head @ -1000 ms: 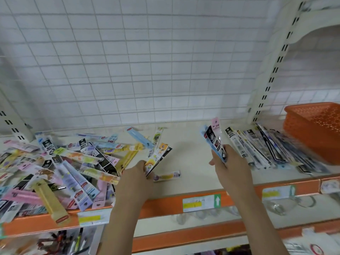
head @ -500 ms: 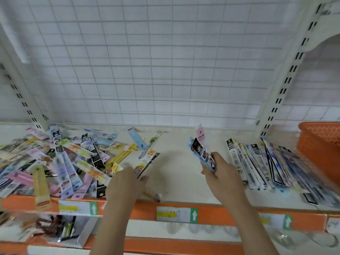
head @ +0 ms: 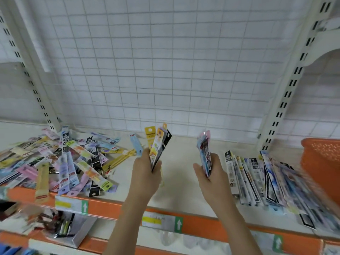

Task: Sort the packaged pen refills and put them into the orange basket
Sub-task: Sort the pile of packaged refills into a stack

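My left hand [head: 145,172] grips a fan of yellow and black refill packs [head: 158,142], held upright above the shelf. My right hand [head: 211,173] holds a second bunch of blue, black and pink refill packs [head: 205,150], also upright. A loose heap of mixed colourful refill packs [head: 60,161] covers the shelf's left part. A sorted row of black-and-white refill packs [head: 261,173] lies to the right of my right hand. The orange basket [head: 320,161] stands at the far right, cut off by the frame edge.
The white shelf [head: 178,173] has an orange front rail [head: 202,225] with price tags. A white wire grid [head: 165,67] backs it, with slotted uprights [head: 287,92] on each side. A lower shelf holds a box of pens [head: 62,227].
My left hand has lifted off the shelf with a bunch of packs from beside the heap and now holds them upright. My right hand kept its bunch. The view has shifted.
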Available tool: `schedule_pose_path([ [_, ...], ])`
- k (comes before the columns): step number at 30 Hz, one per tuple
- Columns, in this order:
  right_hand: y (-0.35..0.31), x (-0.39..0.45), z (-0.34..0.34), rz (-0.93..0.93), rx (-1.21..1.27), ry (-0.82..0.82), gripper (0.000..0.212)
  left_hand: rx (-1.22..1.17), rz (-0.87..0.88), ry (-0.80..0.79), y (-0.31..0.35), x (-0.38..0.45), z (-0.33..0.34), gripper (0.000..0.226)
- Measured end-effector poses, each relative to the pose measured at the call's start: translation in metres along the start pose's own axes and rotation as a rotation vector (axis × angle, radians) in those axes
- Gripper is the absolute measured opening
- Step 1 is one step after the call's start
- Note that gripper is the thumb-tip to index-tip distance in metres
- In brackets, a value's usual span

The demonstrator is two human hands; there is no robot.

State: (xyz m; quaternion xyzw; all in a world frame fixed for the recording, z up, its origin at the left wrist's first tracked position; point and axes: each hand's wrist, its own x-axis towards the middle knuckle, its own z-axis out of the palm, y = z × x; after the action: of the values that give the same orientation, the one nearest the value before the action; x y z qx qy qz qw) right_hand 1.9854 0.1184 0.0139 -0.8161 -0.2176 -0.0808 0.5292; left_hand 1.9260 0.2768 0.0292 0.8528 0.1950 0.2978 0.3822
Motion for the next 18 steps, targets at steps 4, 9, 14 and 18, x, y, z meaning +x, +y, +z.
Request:
schedule_pose_path([
  [4, 0.01, -0.003, 0.001, 0.053, 0.039, -0.022, 0.019, -0.156, -0.137, -0.008, -0.006, -0.014, 0.022, 0.025],
  [9, 0.02, -0.004, -0.004, 0.142, 0.044, -0.007, 0.02, -0.152, -0.185, 0.016, -0.011, -0.018, 0.028, 0.022],
  [14, 0.024, 0.004, -0.012, 0.027, -0.461, 0.164, 0.032, -0.218, -0.16, 0.059, -0.001, -0.017, 0.029, 0.015],
  [18, 0.021, 0.015, -0.032, 0.061, -0.489, 0.142, 0.031, -0.299, -0.152, 0.023, 0.01, -0.016, 0.037, 0.007],
])
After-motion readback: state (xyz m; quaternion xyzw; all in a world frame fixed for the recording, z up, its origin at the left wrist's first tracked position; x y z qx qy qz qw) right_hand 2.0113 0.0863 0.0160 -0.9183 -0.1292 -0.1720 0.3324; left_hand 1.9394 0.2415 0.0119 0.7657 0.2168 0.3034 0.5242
